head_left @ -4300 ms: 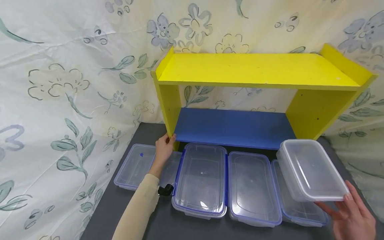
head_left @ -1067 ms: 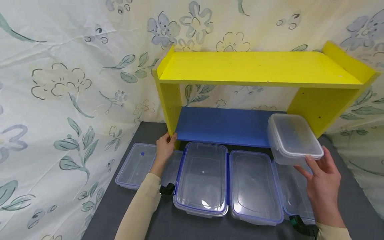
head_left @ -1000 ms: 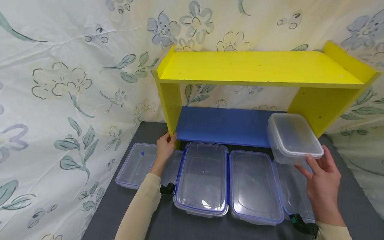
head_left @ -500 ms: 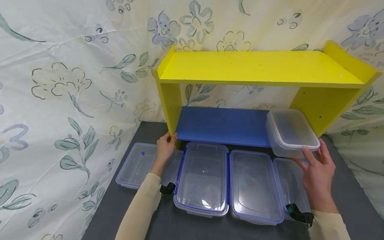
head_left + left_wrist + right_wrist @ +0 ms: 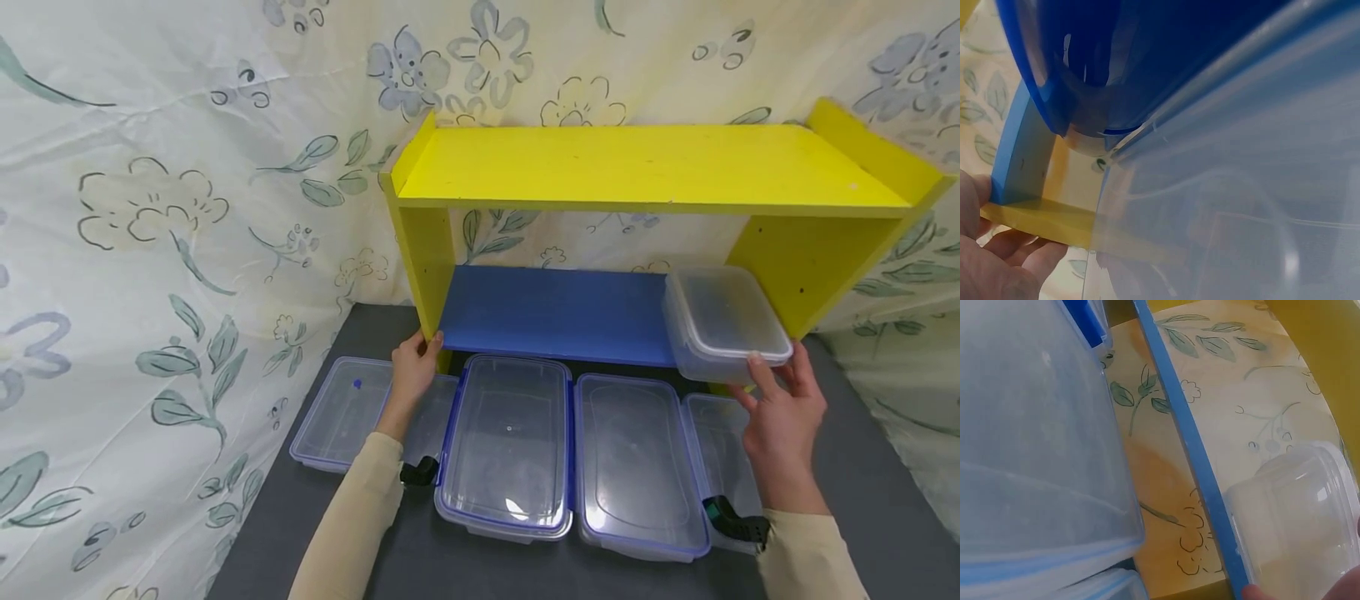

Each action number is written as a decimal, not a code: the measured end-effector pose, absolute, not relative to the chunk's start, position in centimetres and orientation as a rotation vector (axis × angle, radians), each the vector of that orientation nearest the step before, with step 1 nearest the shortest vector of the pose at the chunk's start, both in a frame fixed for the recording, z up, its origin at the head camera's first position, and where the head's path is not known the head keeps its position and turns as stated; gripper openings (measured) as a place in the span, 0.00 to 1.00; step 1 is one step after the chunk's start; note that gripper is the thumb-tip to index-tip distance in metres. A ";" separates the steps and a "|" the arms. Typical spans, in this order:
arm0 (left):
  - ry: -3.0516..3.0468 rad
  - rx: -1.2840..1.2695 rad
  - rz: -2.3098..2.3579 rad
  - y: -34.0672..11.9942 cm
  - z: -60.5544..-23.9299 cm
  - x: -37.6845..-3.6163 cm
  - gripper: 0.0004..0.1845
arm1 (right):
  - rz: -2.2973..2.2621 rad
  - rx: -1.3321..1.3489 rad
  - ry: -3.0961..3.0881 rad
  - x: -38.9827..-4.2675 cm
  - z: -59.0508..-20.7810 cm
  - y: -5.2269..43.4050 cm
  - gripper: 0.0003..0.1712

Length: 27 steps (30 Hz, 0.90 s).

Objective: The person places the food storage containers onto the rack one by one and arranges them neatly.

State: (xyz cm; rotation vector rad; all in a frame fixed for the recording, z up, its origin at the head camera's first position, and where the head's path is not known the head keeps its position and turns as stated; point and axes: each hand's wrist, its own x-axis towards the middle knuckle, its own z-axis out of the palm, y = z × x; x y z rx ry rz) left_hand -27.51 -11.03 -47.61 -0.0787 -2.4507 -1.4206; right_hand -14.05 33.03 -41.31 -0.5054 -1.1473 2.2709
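Observation:
A clear plastic food container [image 5: 726,310] with a frosted lid sits at the right end of the blue lower board [image 5: 555,312], its front jutting past the edge. My right hand [image 5: 783,421] holds its front right corner, thumb at the lid's rim. In the right wrist view the container [image 5: 1294,515] is against the blue board edge [image 5: 1188,437], with only bits of my fingers showing. My left hand [image 5: 412,371] grips the lower front edge of the yellow shelf unit's [image 5: 645,167] left side. The left wrist view shows that hand [image 5: 997,262] pinching the yellow panel [image 5: 1041,222].
Blue-rimmed containers stand in a row before the shelf: a tall one [image 5: 502,442], another [image 5: 637,467] beside it, one [image 5: 723,442] partly behind my right wrist, and low ones [image 5: 341,417] at left. They stand on a dark tabletop [image 5: 450,567]. Floral cloth [image 5: 172,250] hangs behind.
Over these frames my right hand has brought the frosted-lid container from the right foreground onto the blue board and pushed it farther back. My left hand keeps its grip on the shelf side.

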 end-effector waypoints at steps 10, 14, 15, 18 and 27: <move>-2.443 -0.084 -1.422 -11.0 -47.6 -27.4 0.14 | 2.215 -0.612 -1.039 -15.0 -41.1 32.5 0.35; -2.447 -0.087 -1.409 -11.0 -47.8 -27.5 0.15 | 2.162 -0.656 -0.994 -15.4 -41.1 31.9 0.33; -2.446 -0.089 -1.410 -11.0 -47.8 -27.6 0.15 | 2.152 -0.668 -0.975 -15.5 -41.1 31.7 0.32; -2.446 -0.092 -1.403 -11.0 -47.9 -27.6 0.14 | 2.115 -0.702 -0.925 -16.1 -41.1 31.3 0.30; -2.443 -0.097 -1.412 -11.0 -47.9 -27.7 0.14 | 2.008 -0.833 -0.951 -17.4 -41.6 31.0 0.21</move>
